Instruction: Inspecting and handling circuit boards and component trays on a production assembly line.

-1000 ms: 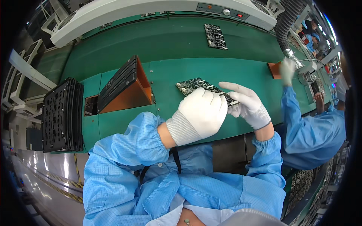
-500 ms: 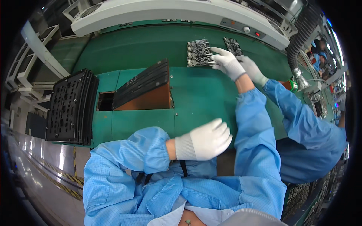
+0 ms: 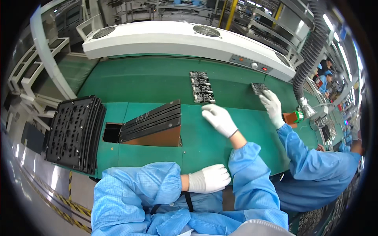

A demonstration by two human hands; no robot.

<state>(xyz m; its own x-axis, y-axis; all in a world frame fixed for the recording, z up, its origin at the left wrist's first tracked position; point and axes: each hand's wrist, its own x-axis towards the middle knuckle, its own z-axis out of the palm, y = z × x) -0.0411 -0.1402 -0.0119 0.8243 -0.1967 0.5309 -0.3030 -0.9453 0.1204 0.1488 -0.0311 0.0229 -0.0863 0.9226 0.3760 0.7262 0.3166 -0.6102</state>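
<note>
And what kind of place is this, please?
Probably an electronics assembly line: a circuit board lies on a green surface, a white fan unit spans its far side, and a co-worker in blue works alongside.

I can see a short row of pale capital letters on the sloping black stand (image 3: pixel 155 120), left of the frame's middle, while any markings on the control panel (image 3: pixel 247 62) of the long white machine (image 3: pixel 157 39), toward the upper right, are too small to read.
</note>
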